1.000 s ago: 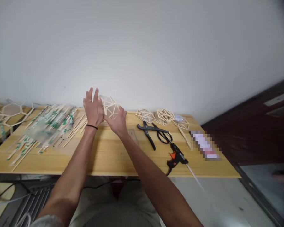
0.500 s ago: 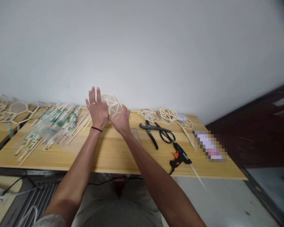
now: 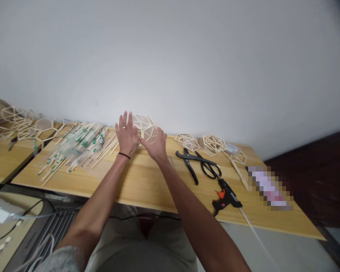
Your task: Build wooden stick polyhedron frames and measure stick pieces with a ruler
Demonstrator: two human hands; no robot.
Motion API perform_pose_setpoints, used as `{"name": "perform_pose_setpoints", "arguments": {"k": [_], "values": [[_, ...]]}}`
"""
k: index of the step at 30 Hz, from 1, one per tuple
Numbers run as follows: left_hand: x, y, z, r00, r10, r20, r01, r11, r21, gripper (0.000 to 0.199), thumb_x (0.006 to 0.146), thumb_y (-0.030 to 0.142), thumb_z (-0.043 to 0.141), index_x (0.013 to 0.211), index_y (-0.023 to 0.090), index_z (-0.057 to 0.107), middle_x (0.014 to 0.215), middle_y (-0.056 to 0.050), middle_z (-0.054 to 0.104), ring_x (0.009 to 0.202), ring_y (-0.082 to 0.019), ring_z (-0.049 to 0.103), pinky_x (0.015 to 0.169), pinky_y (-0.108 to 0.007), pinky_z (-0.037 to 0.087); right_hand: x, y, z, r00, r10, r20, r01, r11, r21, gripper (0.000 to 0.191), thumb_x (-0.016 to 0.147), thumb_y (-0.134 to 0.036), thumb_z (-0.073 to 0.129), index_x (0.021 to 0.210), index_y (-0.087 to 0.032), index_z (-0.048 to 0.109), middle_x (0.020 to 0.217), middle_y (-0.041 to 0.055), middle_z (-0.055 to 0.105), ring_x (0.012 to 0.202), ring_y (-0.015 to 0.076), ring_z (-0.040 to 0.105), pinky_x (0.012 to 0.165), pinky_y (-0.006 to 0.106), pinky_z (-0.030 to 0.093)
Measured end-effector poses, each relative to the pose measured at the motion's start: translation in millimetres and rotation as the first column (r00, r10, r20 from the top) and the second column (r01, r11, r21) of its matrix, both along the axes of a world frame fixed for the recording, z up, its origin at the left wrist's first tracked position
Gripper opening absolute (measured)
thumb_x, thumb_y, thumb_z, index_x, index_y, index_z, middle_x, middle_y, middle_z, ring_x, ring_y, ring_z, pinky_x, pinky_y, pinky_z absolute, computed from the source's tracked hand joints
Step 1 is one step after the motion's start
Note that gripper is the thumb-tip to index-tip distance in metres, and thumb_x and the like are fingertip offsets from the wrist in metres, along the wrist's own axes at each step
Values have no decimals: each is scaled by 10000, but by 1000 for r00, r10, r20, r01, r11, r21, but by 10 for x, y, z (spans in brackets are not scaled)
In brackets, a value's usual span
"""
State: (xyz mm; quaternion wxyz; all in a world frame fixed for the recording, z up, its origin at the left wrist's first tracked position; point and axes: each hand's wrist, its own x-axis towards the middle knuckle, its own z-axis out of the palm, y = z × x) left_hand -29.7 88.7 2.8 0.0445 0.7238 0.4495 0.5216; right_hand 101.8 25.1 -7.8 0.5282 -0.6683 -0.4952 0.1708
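Note:
Both my hands are raised over the back of a wooden table [image 3: 136, 181], around a small faceted frame of thin wooden sticks [image 3: 146, 126]. My left hand [image 3: 127, 135] presses flat against the frame's left side, fingers straight and pointing up; a black band circles its wrist. My right hand [image 3: 155, 145] cups the frame from below and the right, holding it just above the table near the white wall.
A pile of wrapped and loose chopsticks [image 3: 79, 145] lies to the left. To the right lie black pliers [image 3: 190, 163], black scissors [image 3: 208, 168], a black and orange glue gun [image 3: 226, 196] and several stick frames [image 3: 212, 143]. More stick frames [image 3: 14, 121] rest on a second table at far left.
The view has swung left and down, so the table and my hands sit further right in the frame. My hands keep the same hold on the stick frame.

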Motion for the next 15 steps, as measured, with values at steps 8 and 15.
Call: {"name": "perform_pose_setpoints", "arguments": {"k": [8, 15], "values": [[-454, 87, 124, 825, 71, 561, 16, 989, -150, 382, 1001, 444, 591, 1279, 183, 613, 1183, -106, 685, 928, -164, 725, 833, -283, 571, 308, 130, -123, 987, 160, -2, -160, 987, 12, 1045, 684, -483, 846, 1552, -153, 367, 1507, 203, 425, 1447, 337, 412, 1265, 511, 304], [-615, -20, 54, 736, 114, 667, 197, 907, -372, 491, 986, 588, 587, 710, 182, 611, 462, 80, 369, 388, -84, 352, 423, -220, 256, 556, 267, -224, 959, 273, -69, -272, 962, 18, 1131, 570, -511, 916, 1539, -176, 436, 1577, 209, 423, 1476, 363, 422, 1249, 523, 337]]}}
